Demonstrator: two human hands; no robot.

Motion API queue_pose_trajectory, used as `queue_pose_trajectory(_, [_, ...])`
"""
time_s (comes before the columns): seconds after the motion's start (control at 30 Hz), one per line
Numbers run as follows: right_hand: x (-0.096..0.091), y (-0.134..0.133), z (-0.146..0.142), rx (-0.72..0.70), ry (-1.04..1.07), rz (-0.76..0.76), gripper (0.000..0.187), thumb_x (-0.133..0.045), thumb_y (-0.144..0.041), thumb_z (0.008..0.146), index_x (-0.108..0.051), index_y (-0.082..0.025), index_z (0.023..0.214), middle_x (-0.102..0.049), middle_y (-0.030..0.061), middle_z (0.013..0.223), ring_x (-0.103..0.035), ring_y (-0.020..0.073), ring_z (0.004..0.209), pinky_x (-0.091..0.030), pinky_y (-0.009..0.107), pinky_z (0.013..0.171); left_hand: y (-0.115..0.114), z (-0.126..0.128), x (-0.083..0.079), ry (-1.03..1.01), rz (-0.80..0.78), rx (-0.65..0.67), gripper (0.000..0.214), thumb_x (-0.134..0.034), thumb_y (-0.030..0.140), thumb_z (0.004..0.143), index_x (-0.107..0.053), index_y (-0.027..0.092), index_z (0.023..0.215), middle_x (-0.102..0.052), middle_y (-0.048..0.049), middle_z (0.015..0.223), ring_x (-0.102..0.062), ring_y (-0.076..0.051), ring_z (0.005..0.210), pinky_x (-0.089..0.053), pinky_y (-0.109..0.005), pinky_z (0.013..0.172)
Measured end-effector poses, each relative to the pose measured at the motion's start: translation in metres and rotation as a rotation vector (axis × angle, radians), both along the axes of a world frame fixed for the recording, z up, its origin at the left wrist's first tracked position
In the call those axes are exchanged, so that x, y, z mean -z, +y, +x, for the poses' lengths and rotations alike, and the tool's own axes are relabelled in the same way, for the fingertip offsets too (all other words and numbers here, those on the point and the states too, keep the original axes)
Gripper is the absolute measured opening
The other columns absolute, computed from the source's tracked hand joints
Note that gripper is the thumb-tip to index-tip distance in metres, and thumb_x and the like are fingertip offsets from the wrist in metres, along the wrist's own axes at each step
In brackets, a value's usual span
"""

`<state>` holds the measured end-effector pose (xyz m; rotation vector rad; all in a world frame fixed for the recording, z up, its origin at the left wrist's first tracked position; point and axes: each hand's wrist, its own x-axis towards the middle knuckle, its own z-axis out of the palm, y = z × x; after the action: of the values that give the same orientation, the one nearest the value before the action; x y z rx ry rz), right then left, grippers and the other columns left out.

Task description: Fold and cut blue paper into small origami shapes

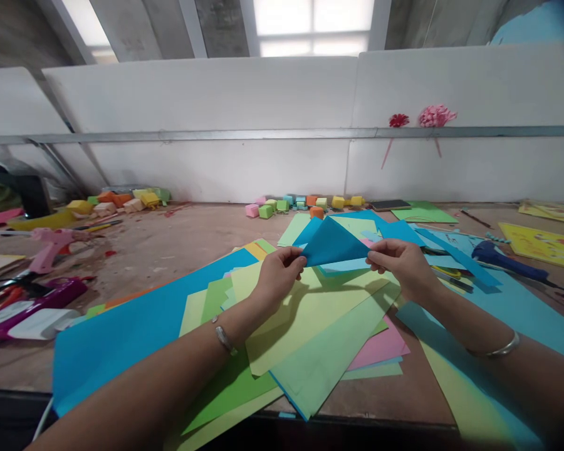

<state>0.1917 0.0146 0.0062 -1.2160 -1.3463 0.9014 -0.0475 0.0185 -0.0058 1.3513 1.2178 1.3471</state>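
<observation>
A piece of blue paper point(333, 243), folded into a triangle with its peak upward, is held up above the table between my two hands. My left hand point(281, 272) pinches its left corner between thumb and fingers. At the opposite corner, my right hand point(399, 262) pinches it the same way. Below lie overlapping sheets: a pale yellow sheet point(282, 338), a light green sheet point(329, 357) and a large blue sheet point(131, 332) at the left.
Pink point(51, 249) and dark blue glue guns point(507, 260) lie at the left and right. Small coloured paper cubes point(266, 211) sit along the back near a white partition point(216, 166). A purple tool point(32, 307) rests at the far left.
</observation>
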Motion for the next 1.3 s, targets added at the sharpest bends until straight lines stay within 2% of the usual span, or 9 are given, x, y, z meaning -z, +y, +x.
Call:
queue_pose_trajectory(0.17, [-0.004, -0.004, -0.003, -0.066, -0.035, -0.073, 0.026, -0.080, -0.032, 0.056, -0.064, -0.017, 0.070, -0.068, 0.0037, 0.058, -0.055, 0.0131, 0.050, -0.044, 0.027, 0.049, 0.012, -0.008, 0.002, -0.041, 0.020, -0.032, 0.019, -0.071, 0.028, 0.062, -0.067, 0.014, 0.075, -0.054, 0.0041, 0.052, -0.047, -0.009, 0.049, -0.039, -0.023, 0.051])
queue_pose_trajectory(0.3, [-0.003, -0.006, -0.003, -0.094, -0.002, -0.124, 0.025, -0.079, -0.029, 0.056, -0.063, -0.017, 0.072, -0.069, 0.0044, 0.060, -0.059, 0.0143, 0.052, -0.045, 0.027, 0.050, 0.016, -0.012, 0.001, -0.105, 0.030, -0.025, 0.035, -0.078, 0.036, 0.059, -0.068, 0.014, 0.084, -0.057, 0.0034, 0.058, -0.048, -0.009, 0.053, -0.040, -0.023, 0.053])
queue_pose_trajectory(0.37, [-0.002, -0.008, -0.007, -0.110, 0.043, -0.136, 0.026, -0.079, -0.030, 0.058, -0.063, -0.017, 0.074, -0.070, 0.0047, 0.063, -0.061, 0.0148, 0.055, -0.046, 0.027, 0.052, 0.016, -0.013, 0.001, -0.204, -0.006, 0.028, 0.044, -0.082, 0.042, 0.056, -0.066, 0.014, 0.087, -0.058, 0.0029, 0.061, -0.049, -0.009, 0.055, -0.042, -0.023, 0.055])
queue_pose_trajectory(0.47, [0.001, -0.015, -0.017, -0.150, 0.104, -0.138, 0.026, -0.078, -0.032, 0.061, -0.062, -0.018, 0.075, -0.070, 0.0043, 0.065, -0.063, 0.0150, 0.058, -0.047, 0.027, 0.054, 0.009, -0.008, 0.000, -0.284, -0.091, 0.152, 0.044, -0.086, 0.046, 0.051, -0.061, 0.014, 0.069, -0.056, 0.0028, 0.057, -0.048, -0.008, 0.053, -0.042, -0.023, 0.054])
queue_pose_trajectory(0.53, [0.003, -0.023, -0.026, -0.186, 0.116, -0.130, 0.025, -0.077, -0.034, 0.064, -0.063, -0.018, 0.075, -0.070, 0.0036, 0.066, -0.063, 0.0151, 0.060, -0.047, 0.027, 0.056, 0.001, 0.000, 0.000, -0.243, -0.098, 0.219, 0.043, -0.087, 0.044, 0.052, -0.056, 0.014, 0.059, -0.052, 0.0033, 0.052, -0.046, -0.007, 0.050, -0.040, -0.023, 0.051])
queue_pose_trajectory(0.67, [0.005, -0.035, -0.038, -0.296, 0.066, -0.147, 0.022, -0.073, -0.036, 0.069, -0.064, -0.018, 0.076, -0.070, 0.0029, 0.067, -0.063, 0.0143, 0.061, -0.047, 0.027, 0.057, -0.018, 0.017, 0.003, -0.136, -0.124, 0.300, 0.032, -0.082, 0.039, 0.057, -0.062, 0.014, 0.058, -0.058, 0.0002, 0.053, -0.048, -0.009, 0.047, -0.039, -0.025, 0.047])
queue_pose_trajectory(0.87, [0.003, -0.040, -0.039, -0.360, -0.070, -0.164, 0.024, -0.069, -0.039, 0.073, -0.058, -0.019, 0.066, -0.068, 0.0030, 0.061, -0.056, 0.0110, 0.051, -0.037, 0.024, 0.048, -0.023, 0.020, 0.007, -0.070, -0.226, 0.272, 0.031, -0.080, 0.040, 0.059, -0.063, 0.014, 0.054, -0.060, -0.0022, 0.054, -0.048, -0.010, 0.047, -0.037, -0.025, 0.046])
queue_pose_trajectory(1.13, [0.007, -0.031, -0.034, -0.320, 0.010, -0.266, 0.032, -0.074, -0.041, 0.067, -0.052, -0.018, 0.061, -0.064, 0.0008, 0.053, -0.048, 0.0075, 0.044, -0.032, 0.021, 0.044, 0.006, -0.009, -0.002, -0.106, -0.124, 0.164, 0.053, -0.076, 0.061, 0.064, -0.061, 0.013, 0.049, -0.053, -0.0019, 0.048, -0.036, -0.006, 0.045, -0.026, -0.022, 0.044])
queue_pose_trajectory(1.3, [0.007, -0.028, -0.033, -0.328, 0.062, -0.297, 0.032, -0.076, -0.041, 0.063, -0.054, -0.018, 0.061, -0.061, -0.0006, 0.051, -0.046, 0.0066, 0.044, -0.032, 0.020, 0.044, 0.015, -0.015, -0.001, -0.101, -0.111, 0.181, 0.055, -0.075, 0.065, 0.063, -0.060, 0.013, 0.049, -0.054, -0.0020, 0.049, -0.037, -0.006, 0.045, -0.026, -0.021, 0.044])
